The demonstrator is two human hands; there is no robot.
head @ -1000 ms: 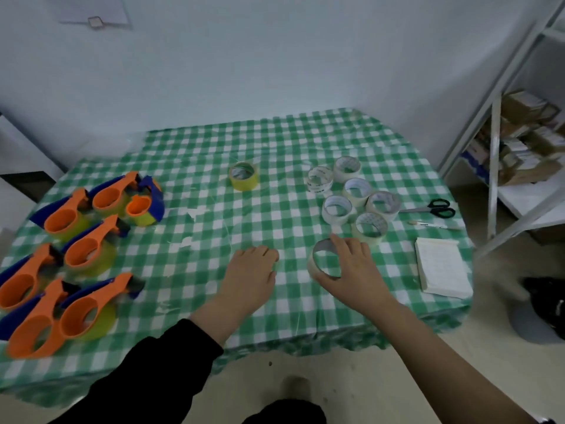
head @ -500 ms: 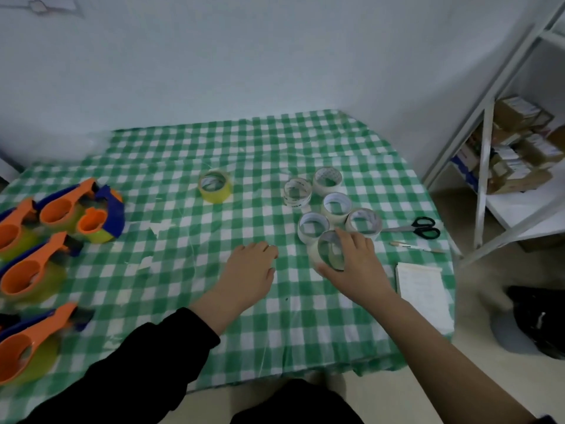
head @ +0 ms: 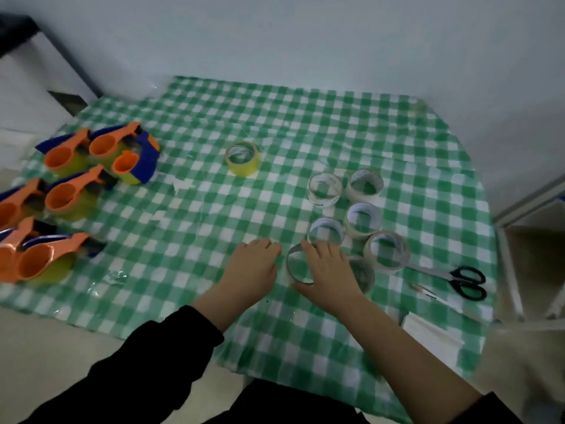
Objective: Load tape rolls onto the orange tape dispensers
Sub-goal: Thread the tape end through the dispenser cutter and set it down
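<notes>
**One clear roll in hand, dispensers well to the left**

One clear tape roll [head: 298,267], near centre of the counter [head: 305,117]. The right hand [head: 331,270] grips it, fingers curled over the far rim and thumb at the near rim. A second ago it lay flat under that hand. Now it looks tipped up off the cloth, so a pick-up appears under way. The left hand [head: 253,267] stays flat just beside it, fingers relaxed, holding nothing.

Six further clear rolls [head: 363,221], clustered just right and far of the held one. The nearest sits partly behind the right hand and could be knocked.

One yellow roll [head: 243,159], apart, far centre.

Several orange tape dispensers [head: 65,197], at the left. Each seemingly carries a yellowish roll already, and no bare one is evident.

Sundries at the right edge: scissors [head: 464,281], pen [head: 428,293], white pad [head: 428,335]. All lie off the path leftward.
</notes>
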